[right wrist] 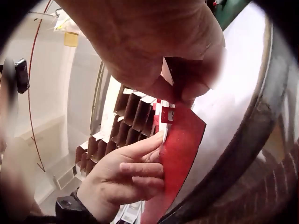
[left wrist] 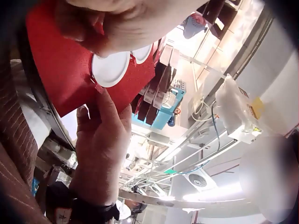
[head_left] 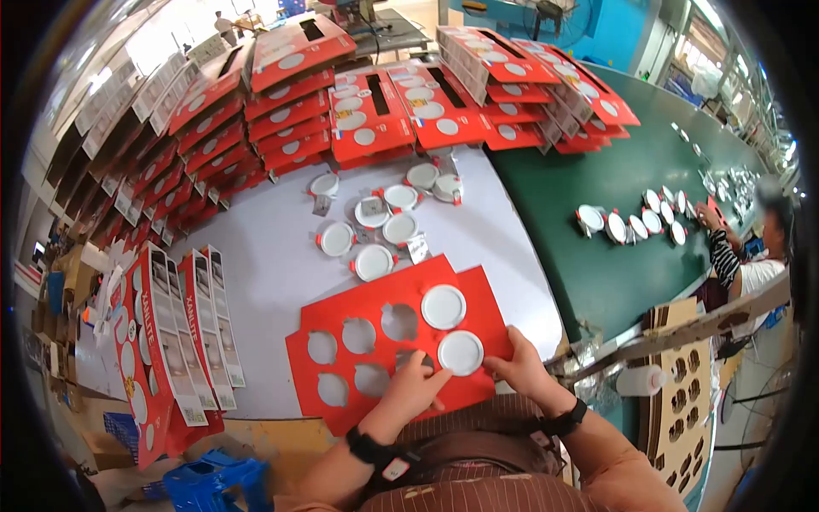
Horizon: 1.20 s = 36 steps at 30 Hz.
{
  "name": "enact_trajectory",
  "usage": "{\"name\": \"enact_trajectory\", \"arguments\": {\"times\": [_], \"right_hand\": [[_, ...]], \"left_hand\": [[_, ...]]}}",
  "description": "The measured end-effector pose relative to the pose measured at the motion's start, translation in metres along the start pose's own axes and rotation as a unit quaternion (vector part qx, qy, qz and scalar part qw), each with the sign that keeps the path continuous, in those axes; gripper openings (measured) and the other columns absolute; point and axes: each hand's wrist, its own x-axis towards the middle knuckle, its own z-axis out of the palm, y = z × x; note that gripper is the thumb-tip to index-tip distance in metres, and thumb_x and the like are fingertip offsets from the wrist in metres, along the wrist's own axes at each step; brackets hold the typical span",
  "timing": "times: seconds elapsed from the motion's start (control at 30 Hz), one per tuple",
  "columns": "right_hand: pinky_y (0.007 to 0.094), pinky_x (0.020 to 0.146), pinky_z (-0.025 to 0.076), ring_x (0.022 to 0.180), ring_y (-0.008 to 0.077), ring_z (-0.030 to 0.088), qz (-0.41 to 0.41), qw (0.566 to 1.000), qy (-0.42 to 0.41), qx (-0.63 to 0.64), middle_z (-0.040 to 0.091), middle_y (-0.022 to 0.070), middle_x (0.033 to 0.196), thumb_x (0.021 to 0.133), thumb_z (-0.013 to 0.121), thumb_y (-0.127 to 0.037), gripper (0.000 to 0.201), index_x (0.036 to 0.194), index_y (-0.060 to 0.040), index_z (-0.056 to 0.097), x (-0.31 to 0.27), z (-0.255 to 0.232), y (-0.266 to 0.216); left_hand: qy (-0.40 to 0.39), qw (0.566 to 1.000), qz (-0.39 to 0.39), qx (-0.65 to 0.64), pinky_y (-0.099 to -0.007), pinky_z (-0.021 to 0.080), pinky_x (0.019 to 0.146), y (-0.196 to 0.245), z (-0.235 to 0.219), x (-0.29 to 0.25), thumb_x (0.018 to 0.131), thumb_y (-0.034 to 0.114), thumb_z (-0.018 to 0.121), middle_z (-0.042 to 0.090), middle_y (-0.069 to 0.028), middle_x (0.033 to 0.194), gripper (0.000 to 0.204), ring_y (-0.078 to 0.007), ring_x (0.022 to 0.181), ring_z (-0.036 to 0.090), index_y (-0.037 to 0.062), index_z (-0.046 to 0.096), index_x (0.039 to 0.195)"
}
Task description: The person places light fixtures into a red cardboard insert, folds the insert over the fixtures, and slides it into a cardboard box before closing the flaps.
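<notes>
Red printed cartons [head_left: 371, 119] rise in tiers at 12 o'clock beyond a pale worktable [head_left: 269, 282] bearing loose round downlights [head_left: 337, 240]. Toward 6 o'clock sits a red card insert [head_left: 384, 352], two white downlights [head_left: 444, 307] at its 3-o'clock end and six cutouts [head_left: 359, 335] unfilled. The right hand [head_left: 526, 371] pinches the insert's 3-o'clock edge; the left hand [head_left: 409, 392] curls at the nearer lamp's [head_left: 461, 352] 8-o'clock rim, touching it, though whether it clasps anything I cannot tell. Even pressure around that rim, with the card kept steady, would probably seat it without creasing.
</notes>
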Motion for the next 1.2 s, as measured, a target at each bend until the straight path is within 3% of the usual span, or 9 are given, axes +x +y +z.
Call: {"name": "enact_trajectory", "arguments": {"times": [0.13,0.2,0.33,0.43,0.6,0.83,0.93,1.03,1.2], "right_hand": [[0.0284,0.081,0.052,0.094,0.0145,0.060,-0.031,0.995,-0.058,0.069,0.063,0.0093,0.105,0.082,0.069,0.000,0.041,0.118,0.0006,0.050,0.013,-0.009,0.006],[0.0292,0.083,0.050,0.095,0.0130,0.059,-0.053,0.989,-0.086,0.111,0.063,0.0085,0.104,0.083,0.070,-0.003,0.040,0.118,0.0002,0.051,0.021,-0.004,0.006],[0.0314,0.085,0.049,0.095,0.0168,0.060,-0.053,0.971,-0.231,-0.044,0.064,0.0114,0.105,0.087,0.070,-0.017,0.033,0.113,-0.0018,0.057,0.059,-0.014,-0.008],[0.0350,0.088,0.049,0.102,0.0253,0.060,-0.139,0.969,-0.077,-0.186,0.062,0.0158,0.112,0.085,0.071,-0.022,0.038,0.114,-0.0019,0.058,0.121,-0.028,-0.042],[0.0423,0.097,0.044,0.119,0.0364,0.049,-0.338,0.828,0.143,-0.424,0.057,0.0177,0.123,0.076,0.075,-0.022,0.058,0.127,-0.0075,0.051,0.255,-0.017,-0.071],[0.0445,0.090,0.048,0.112,0.0377,0.053,-0.198,0.821,0.130,-0.520,0.058,0.0182,0.120,0.076,0.071,-0.019,0.056,0.127,-0.0070,0.051,0.293,-0.009,-0.072],[0.0455,0.081,0.050,0.101,0.0367,0.060,-0.229,0.814,0.134,-0.516,0.064,0.0185,0.110,0.078,0.064,-0.018,0.044,0.120,-0.0051,0.056,0.264,-0.021,-0.076],[0.0415,0.073,0.051,0.086,0.0337,0.063,-0.072,0.917,0.101,-0.380,0.066,0.0181,0.095,0.080,0.060,-0.019,0.035,0.112,-0.0031,0.061,0.222,-0.026,-0.078],[0.0290,0.075,0.049,0.084,0.0119,0.058,-0.107,0.993,-0.031,0.045,0.064,0.0053,0.094,0.091,0.052,-0.012,0.031,0.118,0.0025,0.059,0.127,-0.009,-0.089]], "left_hand": [[0.247,0.917,0.180,0.256,-0.0391,0.049,0.086,0.020,-0.062,-0.018,0.080,0.030,0.073,0.059,-0.0187,0.118,0.058,-0.0315,0.105,0.058,0.0067,0.051,0.128],[0.367,0.765,0.294,0.441,-0.0427,0.045,0.096,0.022,-0.088,-0.001,0.077,0.032,0.075,0.054,-0.0208,0.126,0.068,-0.0340,0.112,0.055,0.0008,0.048,0.131],[0.235,0.863,0.179,0.411,-0.0465,0.035,0.104,0.007,-0.123,0.028,0.075,0.044,0.074,0.052,-0.0220,0.126,0.084,-0.0386,0.118,0.047,-0.0016,0.040,0.137],[0.204,0.860,0.164,0.438,-0.0460,0.035,0.105,-0.006,-0.125,0.027,0.075,0.047,0.073,0.051,-0.0206,0.129,0.084,-0.0368,0.121,0.046,-0.0015,0.043,0.137],[0.221,0.859,0.220,0.406,-0.0433,0.038,0.104,-0.002,-0.118,0.025,0.076,0.039,0.074,0.050,-0.0179,0.132,0.071,-0.0354,0.122,0.046,-0.0013,0.052,0.130],[0.235,0.878,0.269,0.319,-0.0415,0.041,0.100,0.005,-0.111,0.015,0.078,0.022,0.072,0.054,-0.0164,0.125,0.050,-0.0339,0.115,0.051,-0.0010,0.059,0.120],[0.248,0.874,0.307,0.285,-0.0398,0.045,0.095,0.015,-0.108,0.015,0.078,0.014,0.071,0.056,-0.0154,0.121,0.046,-0.0325,0.109,0.055,-0.0008,0.059,0.120],[0.227,0.894,0.337,0.191,-0.0364,0.050,0.088,0.030,-0.093,0.030,0.081,0.009,0.070,0.057,-0.0151,0.119,0.045,-0.0282,0.105,0.059,-0.0008,0.056,0.122],[0.173,0.920,0.351,0.026,-0.0284,0.053,0.081,0.069,-0.052,0.044,0.086,0.008,0.068,0.058,-0.0155,0.117,0.045,-0.0170,0.096,0.061,-0.0020,0.051,0.126]]}}
